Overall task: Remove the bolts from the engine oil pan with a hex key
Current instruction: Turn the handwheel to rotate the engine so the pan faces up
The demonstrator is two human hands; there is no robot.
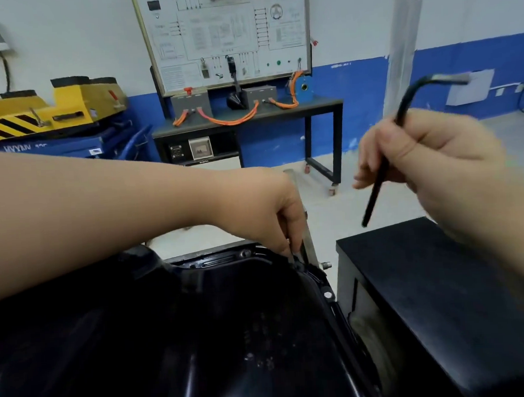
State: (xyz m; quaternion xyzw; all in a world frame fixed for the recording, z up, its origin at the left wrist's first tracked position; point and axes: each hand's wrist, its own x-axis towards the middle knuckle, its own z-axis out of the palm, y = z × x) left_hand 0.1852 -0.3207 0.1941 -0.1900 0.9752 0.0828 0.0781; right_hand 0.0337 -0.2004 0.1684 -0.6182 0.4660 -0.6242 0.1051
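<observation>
The black oil pan is sitting close, filling the bottom of the view. At its far right corner, the left hand is pinching a small bolt with its fingertips. The right hand is gripping the hex key, holding it in the air over a black table.

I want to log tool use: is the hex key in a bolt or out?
Out. The right hand holds the hex key in the air, its tip clear of the oil pan.
</observation>
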